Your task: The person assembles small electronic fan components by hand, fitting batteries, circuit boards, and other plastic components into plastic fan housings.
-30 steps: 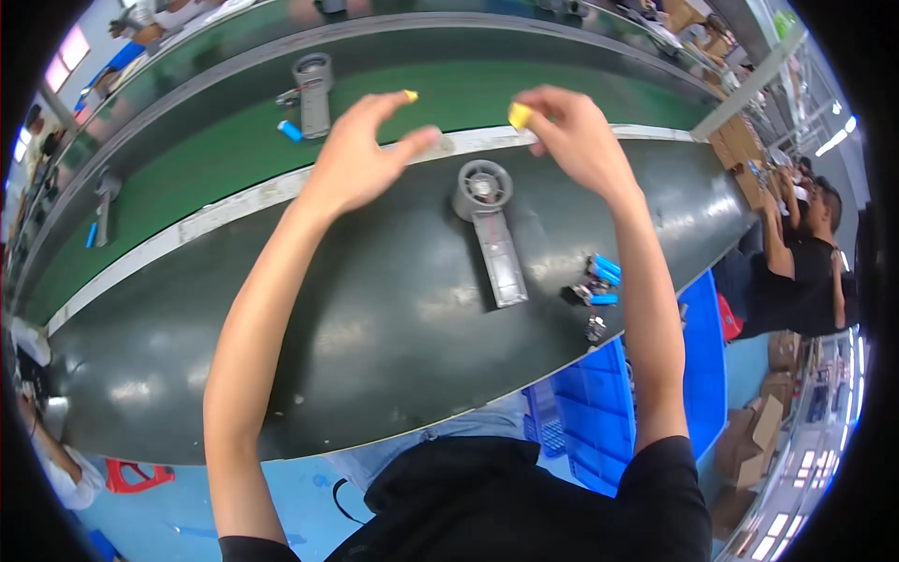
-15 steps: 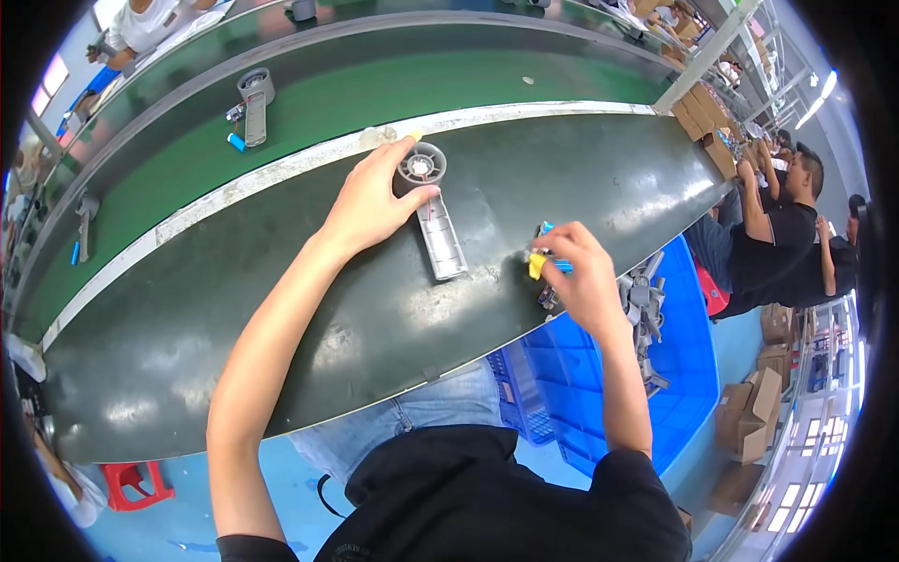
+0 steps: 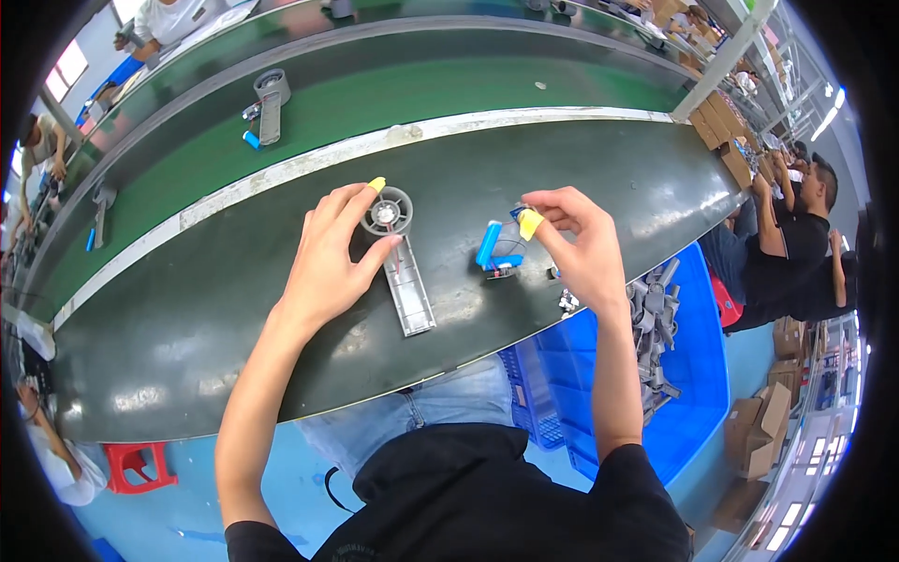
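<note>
My left hand grips the round head of a grey handheld fan housing between thumb and fingers. The housing lies on the dark bench, its hollow handle pointing toward me, with thin wires near the hub. To the right, my right hand pinches a small circuit board just above the bench. Blue cylindrical batteries hang from it by wires. Yellow covers wrap a fingertip of each hand. A few small electronic parts lie at the bench edge below my right hand.
Beyond a white strip, a green conveyor belt carries another grey fan housing with its battery. A blue bin of grey plastic parts stands at the right below the bench. A red stool is at lower left. Other people work nearby.
My left hand has brought the fan housing nearer to me and slightly left. My right hand has raised the circuit board and batteries away from the bench edge, farther from me and leftward.
</note>
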A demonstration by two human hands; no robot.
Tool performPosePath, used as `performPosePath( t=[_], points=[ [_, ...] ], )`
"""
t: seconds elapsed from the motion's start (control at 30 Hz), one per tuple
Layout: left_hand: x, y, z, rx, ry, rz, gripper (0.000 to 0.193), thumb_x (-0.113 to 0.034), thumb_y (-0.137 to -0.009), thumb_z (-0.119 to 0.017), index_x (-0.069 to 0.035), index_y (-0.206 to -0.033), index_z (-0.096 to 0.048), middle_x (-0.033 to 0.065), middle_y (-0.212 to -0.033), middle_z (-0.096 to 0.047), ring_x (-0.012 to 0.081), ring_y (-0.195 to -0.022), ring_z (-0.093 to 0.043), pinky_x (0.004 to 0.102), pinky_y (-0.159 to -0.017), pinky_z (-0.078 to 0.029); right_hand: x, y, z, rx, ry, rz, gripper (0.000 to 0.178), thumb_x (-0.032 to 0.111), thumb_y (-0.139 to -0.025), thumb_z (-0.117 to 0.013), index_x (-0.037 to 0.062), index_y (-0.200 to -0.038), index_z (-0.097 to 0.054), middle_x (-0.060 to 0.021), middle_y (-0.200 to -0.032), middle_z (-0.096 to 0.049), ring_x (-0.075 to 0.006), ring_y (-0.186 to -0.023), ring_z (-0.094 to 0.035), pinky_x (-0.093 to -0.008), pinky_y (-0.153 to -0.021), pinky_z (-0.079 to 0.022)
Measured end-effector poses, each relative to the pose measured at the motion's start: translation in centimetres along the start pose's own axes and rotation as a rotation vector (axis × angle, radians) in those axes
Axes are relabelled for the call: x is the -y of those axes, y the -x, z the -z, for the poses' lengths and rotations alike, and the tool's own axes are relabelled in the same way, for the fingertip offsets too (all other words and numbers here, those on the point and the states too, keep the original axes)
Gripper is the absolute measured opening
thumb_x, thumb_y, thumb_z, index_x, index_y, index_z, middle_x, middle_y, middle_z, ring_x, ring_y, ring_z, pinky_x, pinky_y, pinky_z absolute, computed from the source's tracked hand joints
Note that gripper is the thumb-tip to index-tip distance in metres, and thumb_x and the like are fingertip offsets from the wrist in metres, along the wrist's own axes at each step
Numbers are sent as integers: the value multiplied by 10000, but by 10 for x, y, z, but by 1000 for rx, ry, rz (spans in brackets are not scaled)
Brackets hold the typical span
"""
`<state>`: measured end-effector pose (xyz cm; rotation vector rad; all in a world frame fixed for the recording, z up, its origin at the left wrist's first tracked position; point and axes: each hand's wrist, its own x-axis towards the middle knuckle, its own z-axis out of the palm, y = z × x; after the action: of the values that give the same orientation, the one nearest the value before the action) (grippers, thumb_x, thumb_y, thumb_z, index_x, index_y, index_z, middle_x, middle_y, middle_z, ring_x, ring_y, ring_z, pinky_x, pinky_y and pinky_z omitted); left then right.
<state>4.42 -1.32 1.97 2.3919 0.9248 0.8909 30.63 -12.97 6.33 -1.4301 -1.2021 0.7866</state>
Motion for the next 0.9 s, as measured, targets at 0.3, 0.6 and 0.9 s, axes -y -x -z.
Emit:
performPosePath(
  t=[0.3,0.6,0.9],
  points=[
    [-38,-19,-23,-12,309,-167,274,-161,-827,-691,3,-1045,-660,121,-1063,-626,287,-996,-578,382,-883,-443,-5,-15,3,31,-284,-105,209,71,-928,-588,-29,-1102,-645,-51,-949,-656,-91,-775,-593,-245,-729,-495],
    [-67,-53,-63,303,516,71,306,-128,-869,-665,30,-1127,-616,121,-938,-702,215,-868,-690,322,-811,-519,-6,-18,10,-11,-371,-70,292,100,-966,-519,-23,-1220,-594,-76,-1059,-656,-132,-919,-629,-268,-808,-503],
    [-54,-61,-83,296,726,281,233,-60,-923,-612,20,-1139,-576,75,-958,-681,113,-897,-647,271,-810,-509,-55,13,4,74,405,-55,563,21,-749,-667,-3,-1298,-547,-130,-1080,-659,-196,-1007,-634,-324,-872,-507]
  ],
)
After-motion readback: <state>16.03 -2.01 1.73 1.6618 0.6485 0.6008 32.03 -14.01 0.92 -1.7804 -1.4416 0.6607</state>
